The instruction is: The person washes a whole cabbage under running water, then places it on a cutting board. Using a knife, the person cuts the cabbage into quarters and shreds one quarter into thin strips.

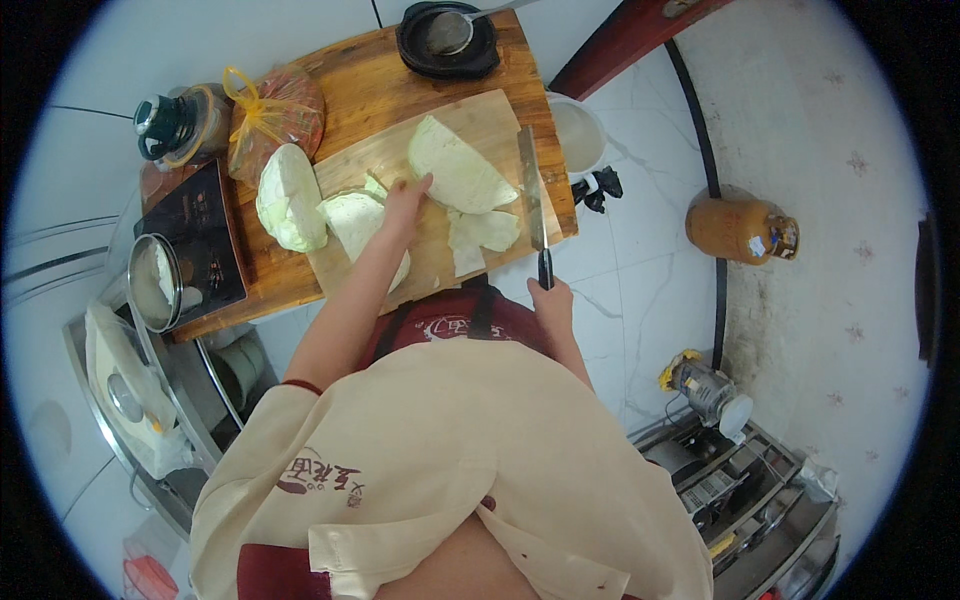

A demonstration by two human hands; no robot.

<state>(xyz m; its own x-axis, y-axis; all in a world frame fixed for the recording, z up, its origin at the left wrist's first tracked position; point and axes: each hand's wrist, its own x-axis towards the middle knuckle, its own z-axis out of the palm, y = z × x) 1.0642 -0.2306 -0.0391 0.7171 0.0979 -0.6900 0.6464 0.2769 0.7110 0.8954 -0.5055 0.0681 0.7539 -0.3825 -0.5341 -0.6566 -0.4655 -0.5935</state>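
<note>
My right hand [553,294] grips the black handle of a cleaver [532,187], its blade lying over the right end of a wooden cutting board [352,161]. My left hand [409,201] is at the lower left edge of a large cut cabbage piece [457,169], where a finger appears to touch it; the other fingertips are partly hidden. Under my left wrist lies another cut cabbage piece [352,217]. Loose flat cabbage leaves [486,234] rest below the large piece. A bigger cabbage chunk [289,199] sits at the board's left edge.
On the wooden table [360,67] stand black bowls [420,56] with a strainer [450,34], a tied plastic bag [281,112], a green-lidded jar [195,124] and a black induction cooktop [202,247]. A white bucket [577,135] is beside the table; a gas cylinder [727,229] is farther right.
</note>
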